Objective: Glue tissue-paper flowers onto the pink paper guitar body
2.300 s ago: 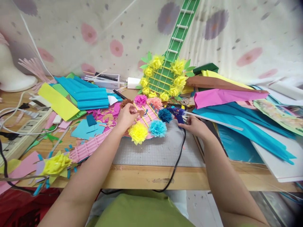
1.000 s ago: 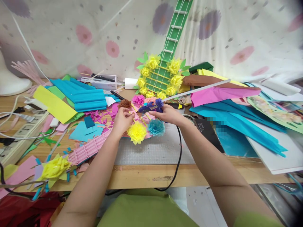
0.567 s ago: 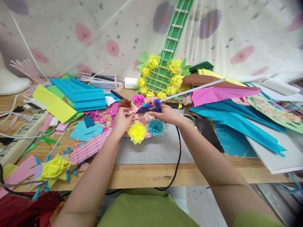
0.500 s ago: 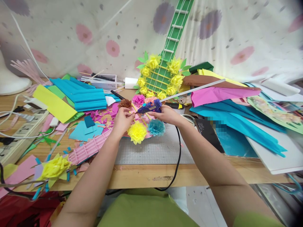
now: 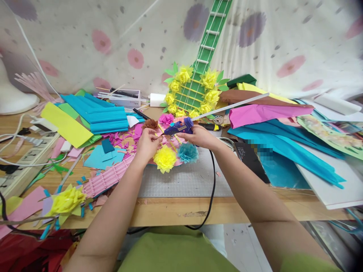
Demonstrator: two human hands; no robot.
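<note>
My right hand (image 5: 200,136) is wrapped round a blue hot glue gun (image 5: 178,127), with a long white glue stick (image 5: 232,106) jutting from its back. The gun's tip points left, close to the fingers of my left hand (image 5: 149,143). Those left fingers are pinched together over the pink paper guitar; what they hold, if anything, is too small to name. On the guitar's body sit a yellow paper flower (image 5: 165,159), a teal paper flower (image 5: 187,152), a magenta one (image 5: 166,119) and a brown one (image 5: 149,124). Its pink neck (image 5: 109,176) runs down to the left.
A green paper guitar (image 5: 195,87) with yellow flowers leans at the back. Blue crepe paper (image 5: 106,117) and scraps lie left, beside a power strip (image 5: 27,162). More coloured paper (image 5: 272,113) is piled right. The gun's black cord (image 5: 212,189) hangs over the table edge.
The glue gun has tilted and shifted very slightly left. Both hands stay in nearly the same place, and the view has moved a little.
</note>
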